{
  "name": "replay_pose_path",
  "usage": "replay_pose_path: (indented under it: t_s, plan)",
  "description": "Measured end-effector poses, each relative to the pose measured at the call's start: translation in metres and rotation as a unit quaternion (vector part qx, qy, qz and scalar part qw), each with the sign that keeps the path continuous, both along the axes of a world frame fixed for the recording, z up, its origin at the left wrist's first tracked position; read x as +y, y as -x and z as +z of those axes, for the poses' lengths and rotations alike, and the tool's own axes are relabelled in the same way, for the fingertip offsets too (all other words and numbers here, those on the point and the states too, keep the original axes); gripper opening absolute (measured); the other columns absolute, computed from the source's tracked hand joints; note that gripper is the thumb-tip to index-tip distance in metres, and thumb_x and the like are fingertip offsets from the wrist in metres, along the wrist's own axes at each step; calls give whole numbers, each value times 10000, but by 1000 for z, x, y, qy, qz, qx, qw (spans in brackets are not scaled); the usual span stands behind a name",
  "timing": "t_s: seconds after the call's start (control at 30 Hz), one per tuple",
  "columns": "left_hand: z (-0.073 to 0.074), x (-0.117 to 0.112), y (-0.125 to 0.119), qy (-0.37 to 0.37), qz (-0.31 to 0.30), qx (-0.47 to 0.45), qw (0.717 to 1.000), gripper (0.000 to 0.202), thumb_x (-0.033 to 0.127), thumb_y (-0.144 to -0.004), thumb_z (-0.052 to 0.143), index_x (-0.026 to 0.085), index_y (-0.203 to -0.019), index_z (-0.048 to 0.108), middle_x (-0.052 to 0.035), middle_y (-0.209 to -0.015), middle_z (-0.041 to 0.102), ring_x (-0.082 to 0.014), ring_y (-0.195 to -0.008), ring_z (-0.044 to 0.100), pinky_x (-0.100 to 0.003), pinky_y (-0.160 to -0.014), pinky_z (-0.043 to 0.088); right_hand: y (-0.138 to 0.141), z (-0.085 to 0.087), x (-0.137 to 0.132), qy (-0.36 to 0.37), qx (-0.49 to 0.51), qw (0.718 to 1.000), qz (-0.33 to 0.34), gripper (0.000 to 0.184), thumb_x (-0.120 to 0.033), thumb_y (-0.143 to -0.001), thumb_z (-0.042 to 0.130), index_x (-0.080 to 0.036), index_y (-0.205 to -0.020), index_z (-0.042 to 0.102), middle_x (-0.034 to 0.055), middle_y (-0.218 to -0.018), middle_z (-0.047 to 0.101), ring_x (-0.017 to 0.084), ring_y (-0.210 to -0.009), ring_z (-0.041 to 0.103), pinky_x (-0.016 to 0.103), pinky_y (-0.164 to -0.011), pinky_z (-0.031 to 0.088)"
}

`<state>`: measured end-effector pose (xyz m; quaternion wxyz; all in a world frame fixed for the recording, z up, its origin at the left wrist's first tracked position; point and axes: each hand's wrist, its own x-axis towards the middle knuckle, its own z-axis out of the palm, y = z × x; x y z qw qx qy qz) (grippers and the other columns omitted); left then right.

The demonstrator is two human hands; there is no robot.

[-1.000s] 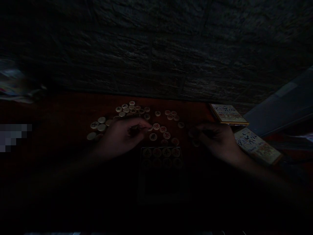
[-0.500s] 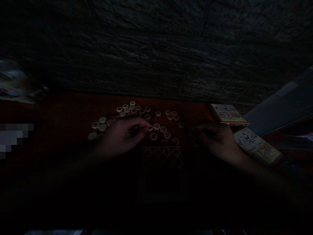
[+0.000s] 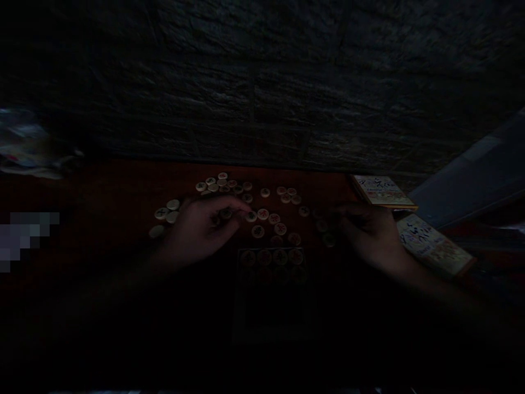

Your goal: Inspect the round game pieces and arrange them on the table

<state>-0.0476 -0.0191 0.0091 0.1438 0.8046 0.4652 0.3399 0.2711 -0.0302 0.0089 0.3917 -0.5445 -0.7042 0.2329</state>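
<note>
My left hand is over the table, thumb and index finger curved and slightly apart. Its index fingertip is at the edge of a round xiangqi piece with a dark character. On the right, my right hand hovers with bent fingers beside a few dim pieces; deep shadow hides whether its fingertips hold anything. Between the hands lie loose pieces with red characters, such as this red piece. Nearer to me, an open box has two rows of pieces at its far end.
More pieces are scattered behind and left of my left hand on the reddish table. Two printed box lids or boxes, a far one and a near one, lie at right. A stone wall rises behind. A plastic-wrapped bundle is at far left.
My left hand has drawn slightly left, uncovering more of the dark-character piece at its fingertips. My right hand has shifted a little right, and the pieces beside it show more clearly.
</note>
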Motion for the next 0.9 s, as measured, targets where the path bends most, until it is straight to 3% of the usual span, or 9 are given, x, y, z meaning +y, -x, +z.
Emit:
replay_pose_path:
  t_s: [0.17,0.4,0.53,0.7,0.8,0.9]
  plan:
    - [3,6,7,-3,33,-18,999,189,310,-920,609,253,-1008,767,-9,-1022,828,-220,-884,775,-351,-852,620,-3,7,10,-42,77,990,-111,299,-422,-953,564,-218,-754,654,18,-636,602,163,-568,542,283,-510,401]
    - [4,22,25,-23,81,-4,996,202,342,-912,608,282,-1040,751,-12,-1080,816,-248,-974,770,-375,-884,603,-9,0,16,-20,10,996,-86,127,-282,-848,618,-207,-903,704,93,-974,767,248,-900,716,364,-790,547]
    - [4,21,23,-16,61,12,998,211,325,-916,587,266,-1029,756,-24,-1052,821,-264,-937,781,-380,-831,615,-11,-1,15,7,-113,990,-79,232,-280,-799,685,-177,-1005,710,93,-933,770,240,-795,718,343,-674,527]
    - [5,16,16,-13,41,6,999,214,325,-915,584,238,-1003,760,-50,-1035,825,-271,-938,785,-399,-870,619,-12,1,14,87,-269,958,-53,279,-481,-872,700,-209,-888,758,80,-823,776,223,-699,706,312,-549,439]
    - [5,14,15,-9,38,1,999,213,325,-914,580,241,-995,758,-45,-1032,824,-263,-921,785,-386,-852,623,-12,-2,13,78,-275,958,-39,269,-478,-889,693,-224,-878,784,71,-775,776,211,-660,699,305,-530,423]
    - [5,14,14,0,38,-2,999,216,311,-913,578,231,-994,762,-50,-1005,825,-247,-875,785,-368,-811,624,-12,-4,13,66,-230,971,-17,139,-352,-848,732,-230,-875,793,62,-819,792,193,-664,704,288,-535,444]
